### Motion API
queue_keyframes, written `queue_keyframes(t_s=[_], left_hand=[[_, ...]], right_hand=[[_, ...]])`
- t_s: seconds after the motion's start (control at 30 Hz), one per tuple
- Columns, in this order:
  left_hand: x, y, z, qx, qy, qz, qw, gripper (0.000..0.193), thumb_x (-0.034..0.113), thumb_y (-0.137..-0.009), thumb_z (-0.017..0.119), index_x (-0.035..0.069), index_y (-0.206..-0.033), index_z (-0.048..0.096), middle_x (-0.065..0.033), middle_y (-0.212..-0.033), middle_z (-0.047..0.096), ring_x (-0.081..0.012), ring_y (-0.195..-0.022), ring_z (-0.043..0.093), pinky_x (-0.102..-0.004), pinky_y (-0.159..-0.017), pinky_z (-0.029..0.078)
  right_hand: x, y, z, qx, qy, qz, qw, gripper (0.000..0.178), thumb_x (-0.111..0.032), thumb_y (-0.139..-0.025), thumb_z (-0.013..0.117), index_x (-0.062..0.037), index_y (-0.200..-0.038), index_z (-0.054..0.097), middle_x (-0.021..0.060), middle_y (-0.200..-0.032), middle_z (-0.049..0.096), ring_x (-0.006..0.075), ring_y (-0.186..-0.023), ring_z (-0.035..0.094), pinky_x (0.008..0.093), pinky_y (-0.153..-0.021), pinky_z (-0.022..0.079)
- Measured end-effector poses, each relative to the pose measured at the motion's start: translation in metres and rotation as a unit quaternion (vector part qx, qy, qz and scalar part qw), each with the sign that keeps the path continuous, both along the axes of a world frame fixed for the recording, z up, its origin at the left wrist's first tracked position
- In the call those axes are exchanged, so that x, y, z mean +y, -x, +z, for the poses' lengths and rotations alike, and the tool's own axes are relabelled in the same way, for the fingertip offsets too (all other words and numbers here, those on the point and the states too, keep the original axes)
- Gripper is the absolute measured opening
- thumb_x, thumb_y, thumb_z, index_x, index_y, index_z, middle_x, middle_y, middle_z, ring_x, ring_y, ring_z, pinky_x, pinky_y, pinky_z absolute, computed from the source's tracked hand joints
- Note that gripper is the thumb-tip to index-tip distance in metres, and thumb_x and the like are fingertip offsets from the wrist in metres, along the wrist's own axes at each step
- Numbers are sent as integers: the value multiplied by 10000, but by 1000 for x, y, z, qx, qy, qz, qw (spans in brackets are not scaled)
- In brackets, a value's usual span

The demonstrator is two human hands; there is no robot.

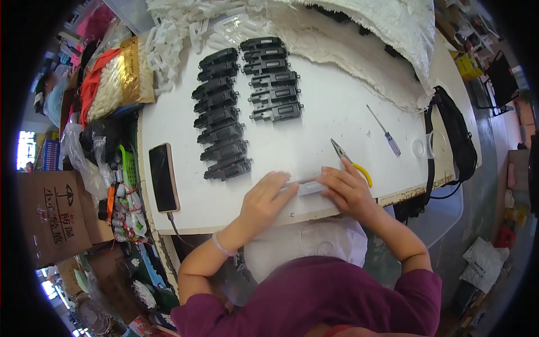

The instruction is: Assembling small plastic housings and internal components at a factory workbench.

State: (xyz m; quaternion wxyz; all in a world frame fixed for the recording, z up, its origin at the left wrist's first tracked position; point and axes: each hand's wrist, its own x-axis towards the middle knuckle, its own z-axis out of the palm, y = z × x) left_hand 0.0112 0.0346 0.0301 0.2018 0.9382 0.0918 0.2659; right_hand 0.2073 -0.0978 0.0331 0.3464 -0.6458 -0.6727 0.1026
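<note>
The left-hand grip [264, 202] and right-hand grip [351, 194] hold a pale plastic piece [309, 188] over the white tabletop [314, 149]. Left of the piece lies a phone [163, 178]; beyond it, black parts [222, 135]; to its right, pliers [339, 150] and a screwdriver [392, 142].

One worktable [323, 123] is bearing fourteen black housings [223, 150], one smartphone [163, 178], one screwdriver [391, 141] and one pair of needle-nose pliers [338, 149].

Open tabletop [320, 126] ahead of the hands [351, 190] — pliers [342, 153] intrude at right.

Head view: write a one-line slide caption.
Two hands hold a pale translucent piece at a white table, near two columns of black parts.
</note>
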Motion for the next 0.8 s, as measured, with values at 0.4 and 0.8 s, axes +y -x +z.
queue_keyframes(t_s=[0.4,0.8], left_hand=[[-5,10,17,-93,113,100,984,506,37,-662,732,12,-1133,552,-185,-1121,561,-344,-1012,549,-424,-908,444],[-1,-5,16,-30,67,59,996,280,3,-655,693,16,-918,598,-89,-888,564,-276,-872,547,-385,-766,451]], right_hand=[[-14,-15,17,20,-134,-137,981,269,6,-746,632,-10,-1014,615,147,-1042,615,295,-1008,580,441,-956,390],[19,-26,34,1,-19,-71,997,186,-42,-745,648,-31,-929,629,108,-936,576,297,-956,539,382,-853,420]])
